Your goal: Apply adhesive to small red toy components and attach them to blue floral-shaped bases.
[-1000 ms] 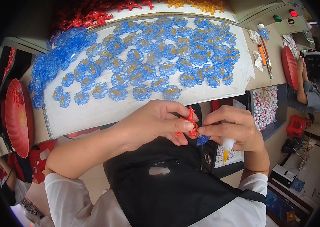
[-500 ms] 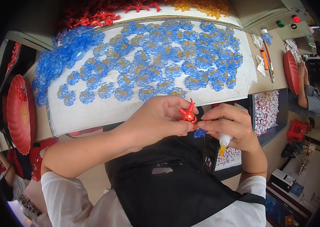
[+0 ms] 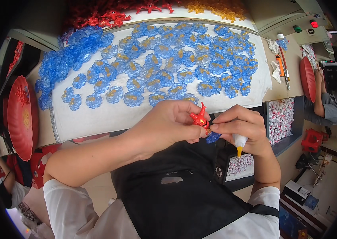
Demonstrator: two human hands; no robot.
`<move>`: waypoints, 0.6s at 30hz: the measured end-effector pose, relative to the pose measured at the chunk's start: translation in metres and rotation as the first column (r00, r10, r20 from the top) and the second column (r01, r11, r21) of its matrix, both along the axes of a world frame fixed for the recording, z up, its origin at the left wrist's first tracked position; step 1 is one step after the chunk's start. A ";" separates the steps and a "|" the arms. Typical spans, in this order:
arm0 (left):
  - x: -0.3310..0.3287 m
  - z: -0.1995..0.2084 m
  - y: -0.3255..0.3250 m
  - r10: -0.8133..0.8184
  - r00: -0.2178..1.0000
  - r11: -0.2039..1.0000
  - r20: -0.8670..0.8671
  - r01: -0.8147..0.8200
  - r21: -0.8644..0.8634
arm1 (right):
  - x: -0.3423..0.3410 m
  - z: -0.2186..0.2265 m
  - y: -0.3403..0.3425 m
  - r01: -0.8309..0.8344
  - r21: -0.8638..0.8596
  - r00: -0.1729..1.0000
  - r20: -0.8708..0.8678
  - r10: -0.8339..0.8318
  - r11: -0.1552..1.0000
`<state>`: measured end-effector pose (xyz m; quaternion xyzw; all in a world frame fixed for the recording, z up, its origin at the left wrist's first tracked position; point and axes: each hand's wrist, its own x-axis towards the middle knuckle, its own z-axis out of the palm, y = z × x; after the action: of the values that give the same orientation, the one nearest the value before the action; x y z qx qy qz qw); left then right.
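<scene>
My left hand (image 3: 174, 123) is closed around a small shiny red figurine (image 3: 199, 118), its pointed parts sticking up above the fingers. At the figurine's lower right, the thumb and fingertips of my right hand (image 3: 250, 129) press together against it. A white squeeze bottle (image 3: 239, 140) with a yellow tip rests in the same right hand, tip downward. Just below the pinch hangs a translucent blue piece (image 3: 213, 138), mostly beneath the fingers; which hand bears it I cannot tell. Beyond my hands, several blue flower-shaped pieces (image 3: 132, 98) with orange-yellow middles lie on a white sheet (image 3: 84, 123).
A heap of blue pieces (image 3: 62, 55) lies at the left, with red figurines (image 3: 112, 18) and orange-yellow parts (image 3: 216, 10) at the back. Red trays (image 3: 20, 131) stand to both sides. An orange-handled tool (image 3: 280, 65) lies at right. Another person (image 3: 332, 103) sits far right.
The red figurine has tilted slightly and shifted a little to the right. More of the blue piece shows below my fingers, and the bottle's tip points more straight down.
</scene>
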<state>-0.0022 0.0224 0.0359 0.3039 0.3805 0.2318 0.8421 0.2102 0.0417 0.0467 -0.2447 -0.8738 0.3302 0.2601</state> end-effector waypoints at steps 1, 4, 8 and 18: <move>0.000 -0.001 0.000 -0.003 1.000 1.000 0.000 0.003 0.008 | 0.000 -0.001 0.000 -0.003 -0.023 1.000 -0.016 0.002 1.000; 0.002 -0.004 -0.001 -0.021 1.000 1.000 0.002 0.021 0.012 | 0.002 -0.004 0.000 -0.018 0.024 1.000 0.011 0.017 1.000; 0.001 -0.004 0.001 -0.040 0.999 0.999 -0.022 0.041 0.022 | 0.003 -0.006 0.004 -0.048 -0.045 0.999 -0.005 0.048 0.998; -0.002 -0.006 0.011 -0.016 1.000 1.000 0.003 0.016 0.018 | -0.002 -0.006 -0.002 0.068 0.152 0.996 0.041 -0.076 0.986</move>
<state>-0.0042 0.0331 0.0303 0.3142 0.3744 0.2289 0.8418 0.2084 0.0398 0.0406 -0.2634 -0.8927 0.2477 0.2691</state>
